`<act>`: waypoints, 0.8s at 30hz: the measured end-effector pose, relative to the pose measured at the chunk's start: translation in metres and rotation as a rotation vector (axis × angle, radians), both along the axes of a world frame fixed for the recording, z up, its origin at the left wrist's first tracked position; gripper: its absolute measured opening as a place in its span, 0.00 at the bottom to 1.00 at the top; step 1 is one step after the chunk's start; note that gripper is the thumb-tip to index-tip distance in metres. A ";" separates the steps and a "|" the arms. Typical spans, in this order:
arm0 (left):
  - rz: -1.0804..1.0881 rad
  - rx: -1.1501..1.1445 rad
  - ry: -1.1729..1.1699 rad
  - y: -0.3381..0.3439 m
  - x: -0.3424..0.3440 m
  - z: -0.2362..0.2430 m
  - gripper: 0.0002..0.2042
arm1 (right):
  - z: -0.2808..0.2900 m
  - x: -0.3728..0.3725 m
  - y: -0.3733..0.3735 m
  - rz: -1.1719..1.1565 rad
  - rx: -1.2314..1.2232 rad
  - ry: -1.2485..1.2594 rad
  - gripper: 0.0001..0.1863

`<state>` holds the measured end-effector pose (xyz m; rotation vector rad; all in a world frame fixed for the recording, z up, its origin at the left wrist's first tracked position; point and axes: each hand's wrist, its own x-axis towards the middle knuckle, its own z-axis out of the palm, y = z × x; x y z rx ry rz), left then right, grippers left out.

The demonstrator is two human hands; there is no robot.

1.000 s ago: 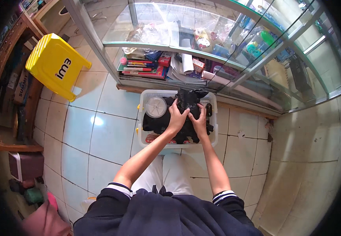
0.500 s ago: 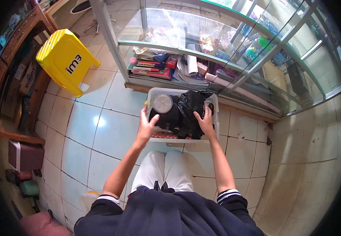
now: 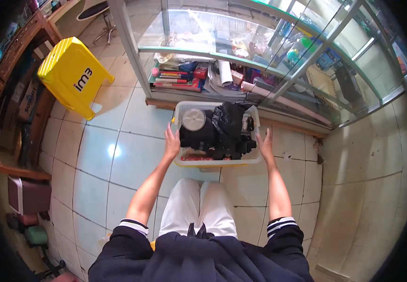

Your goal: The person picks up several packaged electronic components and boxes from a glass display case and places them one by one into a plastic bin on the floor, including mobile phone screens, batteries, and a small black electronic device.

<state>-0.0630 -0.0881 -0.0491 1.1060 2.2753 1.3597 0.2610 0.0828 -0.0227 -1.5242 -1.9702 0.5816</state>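
A white plastic bin sits on the tiled floor in front of my legs. In it lie a round container with a clear lid, a crumpled black plastic bag and other dark items, with something red along the near side. My left hand is against the bin's left side, fingers stretched upward and thumb apart. On the opposite side, my right hand is beside the right wall with its fingers spread. Neither hand is wrapped round anything; exact contact with the walls is hard to tell.
Just beyond the bin stands a glass display case holding books, papers and packets. A yellow plastic stool is at the far left, near a wooden cabinet. A maroon box sits below the cabinet.
My right hand has left the black bag inside the bin and moved right to the outside of its wall. My left hand has shifted slightly down along the left side.
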 end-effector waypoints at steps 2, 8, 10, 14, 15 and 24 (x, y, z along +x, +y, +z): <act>-0.051 0.002 -0.036 0.012 0.011 0.002 0.24 | -0.017 0.008 0.004 -0.036 -0.031 -0.038 0.28; -0.025 -0.166 -0.043 0.007 0.022 0.028 0.20 | -0.007 -0.002 -0.005 0.025 -0.045 -0.045 0.16; 0.052 -0.127 0.006 0.003 0.018 0.026 0.17 | -0.003 -0.006 -0.008 0.031 -0.042 -0.045 0.16; 0.083 -0.199 0.084 0.007 0.019 0.027 0.13 | -0.003 -0.006 -0.005 0.018 -0.067 0.007 0.16; 0.088 -0.198 0.085 0.009 0.018 0.027 0.13 | -0.005 -0.007 -0.003 0.012 -0.103 0.013 0.16; 0.083 -0.264 0.142 0.011 0.013 0.029 0.13 | -0.003 -0.005 -0.007 0.035 -0.066 0.019 0.19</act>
